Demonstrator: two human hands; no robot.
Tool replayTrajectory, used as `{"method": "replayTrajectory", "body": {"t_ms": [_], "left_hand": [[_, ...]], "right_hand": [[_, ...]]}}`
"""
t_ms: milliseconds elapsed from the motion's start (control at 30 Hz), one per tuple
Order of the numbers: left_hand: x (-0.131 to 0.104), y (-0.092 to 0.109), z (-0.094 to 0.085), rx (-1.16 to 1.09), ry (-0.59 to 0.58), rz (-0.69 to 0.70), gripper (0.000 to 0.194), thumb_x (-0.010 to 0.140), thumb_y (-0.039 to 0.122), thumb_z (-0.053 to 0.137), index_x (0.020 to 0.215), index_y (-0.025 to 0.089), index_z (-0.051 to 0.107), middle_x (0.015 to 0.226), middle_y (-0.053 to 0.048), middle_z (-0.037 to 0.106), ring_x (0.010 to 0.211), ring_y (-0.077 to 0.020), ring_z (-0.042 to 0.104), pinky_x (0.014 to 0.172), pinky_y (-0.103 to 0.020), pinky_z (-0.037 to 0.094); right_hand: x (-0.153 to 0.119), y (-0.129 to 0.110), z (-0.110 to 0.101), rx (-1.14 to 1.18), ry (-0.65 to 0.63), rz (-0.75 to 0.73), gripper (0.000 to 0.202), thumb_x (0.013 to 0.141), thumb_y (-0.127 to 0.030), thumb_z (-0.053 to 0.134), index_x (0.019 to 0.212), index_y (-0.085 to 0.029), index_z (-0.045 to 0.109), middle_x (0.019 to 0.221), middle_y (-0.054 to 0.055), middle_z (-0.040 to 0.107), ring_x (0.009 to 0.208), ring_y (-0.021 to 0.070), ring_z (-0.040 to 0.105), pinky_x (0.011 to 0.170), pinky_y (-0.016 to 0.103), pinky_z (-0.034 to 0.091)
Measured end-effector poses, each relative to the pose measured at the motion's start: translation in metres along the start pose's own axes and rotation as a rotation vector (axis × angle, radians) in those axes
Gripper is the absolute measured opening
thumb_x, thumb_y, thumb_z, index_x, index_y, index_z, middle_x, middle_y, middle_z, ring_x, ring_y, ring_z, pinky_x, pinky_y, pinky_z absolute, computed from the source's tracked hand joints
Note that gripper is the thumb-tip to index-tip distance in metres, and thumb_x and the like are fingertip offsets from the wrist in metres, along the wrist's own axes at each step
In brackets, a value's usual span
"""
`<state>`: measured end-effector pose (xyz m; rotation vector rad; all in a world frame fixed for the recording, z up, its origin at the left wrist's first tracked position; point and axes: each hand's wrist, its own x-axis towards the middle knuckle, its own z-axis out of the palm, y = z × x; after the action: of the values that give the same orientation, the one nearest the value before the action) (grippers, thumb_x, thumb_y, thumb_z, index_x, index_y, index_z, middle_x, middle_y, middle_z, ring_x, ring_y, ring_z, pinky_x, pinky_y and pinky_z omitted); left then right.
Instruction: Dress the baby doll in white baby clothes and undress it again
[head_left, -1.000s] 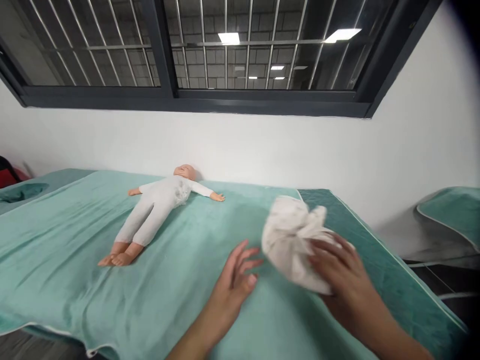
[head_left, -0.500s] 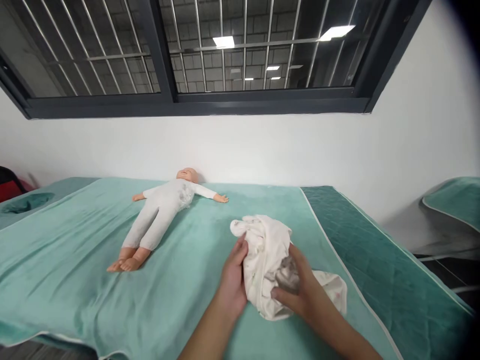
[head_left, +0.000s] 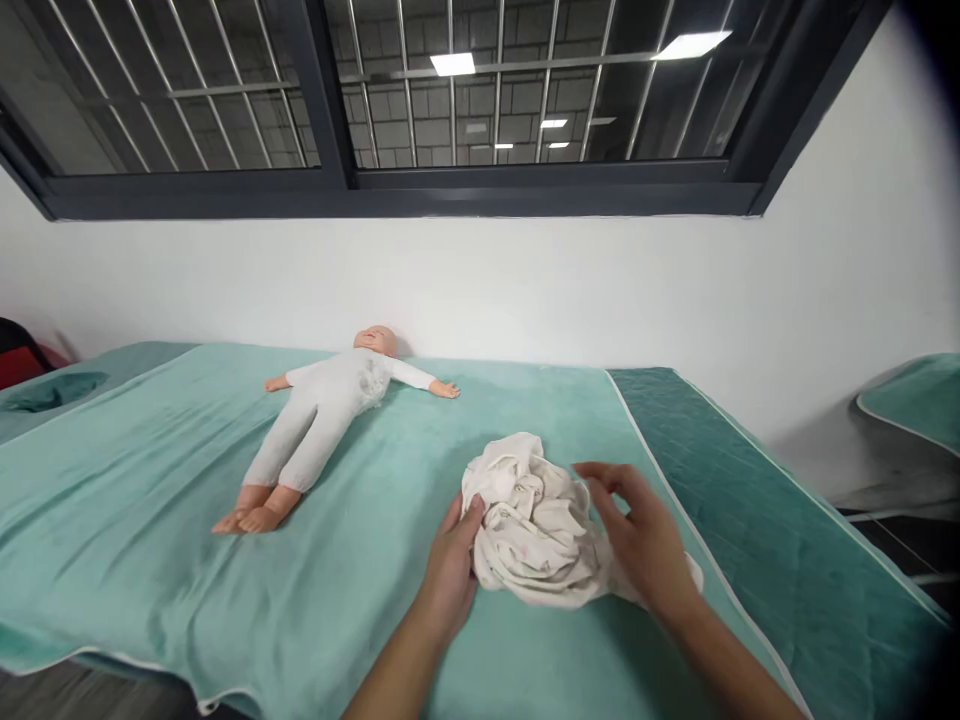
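A bunched-up white cloth point(head_left: 532, 530) with faint small prints lies crumpled in front of me, perhaps a baby garment, though its folds hide the shape. My left hand point(head_left: 454, 560) grips its left edge, thumb on top and fingers underneath. At the cloth's upper right is my right hand point(head_left: 637, 530), its fingers loosely curved and apart with nothing visible between them. One end of the cloth trails out beneath the right wrist. A baby doll point(head_left: 322, 410) in white lies on its back to the left, arms spread and head towards the wall.
A light green sheet point(head_left: 405, 600) covers the bed, and a darker quilted green mat point(head_left: 780, 500) adjoins it on the right. Behind stand a white wall point(head_left: 525, 290) and a dark-framed window point(head_left: 540, 195) with bars. Another green padded edge point(head_left: 915, 400) shows at far right.
The cloth has gone from a held-up bundle to a flatter, rounder heap. My right hand has come off its middle and moved up to the right; my left hand keeps its hold.
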<state>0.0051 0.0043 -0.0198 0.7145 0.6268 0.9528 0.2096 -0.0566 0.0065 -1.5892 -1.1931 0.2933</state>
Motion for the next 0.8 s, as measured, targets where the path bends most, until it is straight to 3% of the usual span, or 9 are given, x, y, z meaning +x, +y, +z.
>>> {"method": "replayTrajectory", "body": {"t_ms": [67,133,267,367,500,633,800], "left_hand": [[0.0,0.001,0.0,-0.04,-0.016,0.017,0.063,0.09,0.042,0.061,0.147,0.023,0.044,0.137,-0.012,0.061,0.128,-0.0294,0.055,0.111,-0.043,0.039],[-0.003,0.002,0.001,-0.007,-0.027,0.039,0.06,0.09,0.041,0.062,0.145,0.023,0.048,0.138,-0.011,0.06,0.129,-0.0292,0.054,0.11,-0.041,0.039],[-0.007,0.002,0.0,0.194,0.003,0.085,0.053,0.085,0.037,0.069,0.135,0.022,0.06,0.14,-0.009,0.058,0.133,-0.03,0.05,0.108,-0.035,0.041],[-0.008,-0.002,-0.003,0.228,-0.002,0.076,0.055,0.084,0.039,0.069,0.135,0.019,0.06,0.134,-0.011,0.063,0.129,-0.0313,0.053,0.108,-0.038,0.041],[-0.008,-0.004,-0.003,0.204,0.003,0.062,0.055,0.087,0.043,0.065,0.135,0.016,0.06,0.126,-0.013,0.068,0.12,-0.031,0.06,0.105,-0.04,0.043],[-0.009,-0.003,-0.002,0.2,0.019,0.06,0.053,0.089,0.045,0.063,0.132,0.014,0.062,0.124,-0.014,0.069,0.118,-0.0301,0.061,0.104,-0.039,0.044],[-0.006,-0.011,-0.005,0.109,-0.002,0.079,0.051,0.092,0.042,0.058,0.136,0.015,0.059,0.127,-0.014,0.067,0.122,-0.03,0.058,0.106,-0.041,0.042]], "right_hand": [[0.003,-0.001,-0.014,-0.028,0.119,0.003,0.02,0.092,-0.04,0.058,0.083,-0.024,0.05,0.109,0.003,0.069,0.099,0.0211,0.063,0.081,0.033,0.046],[0.002,-0.006,-0.02,-0.027,0.108,-0.057,0.018,0.091,-0.04,0.061,0.088,-0.024,0.053,0.106,0.003,0.068,0.097,0.0203,0.063,0.083,0.033,0.047],[-0.01,-0.018,0.002,-0.02,-0.279,-0.218,0.02,0.092,-0.032,0.061,0.11,-0.027,0.057,0.11,0.003,0.064,0.103,0.0198,0.061,0.09,0.034,0.047],[-0.017,-0.024,0.03,-0.119,-0.371,-0.285,0.038,0.087,-0.029,0.067,0.123,-0.028,0.054,0.124,0.005,0.058,0.116,0.0241,0.054,0.098,0.04,0.044],[-0.015,-0.024,0.049,-0.177,-0.338,-0.31,0.016,0.088,-0.019,0.062,0.102,-0.026,0.059,0.109,0.004,0.059,0.104,0.0231,0.056,0.09,0.039,0.044],[-0.011,-0.017,0.044,-0.112,-0.321,-0.336,0.014,0.089,-0.01,0.054,0.092,-0.024,0.057,0.102,0.003,0.057,0.097,0.0198,0.055,0.085,0.035,0.043],[-0.011,-0.007,0.035,0.049,-0.287,-0.261,0.015,0.088,-0.009,0.054,0.089,-0.024,0.054,0.108,0.002,0.055,0.103,0.0182,0.055,0.092,0.033,0.042]]}}
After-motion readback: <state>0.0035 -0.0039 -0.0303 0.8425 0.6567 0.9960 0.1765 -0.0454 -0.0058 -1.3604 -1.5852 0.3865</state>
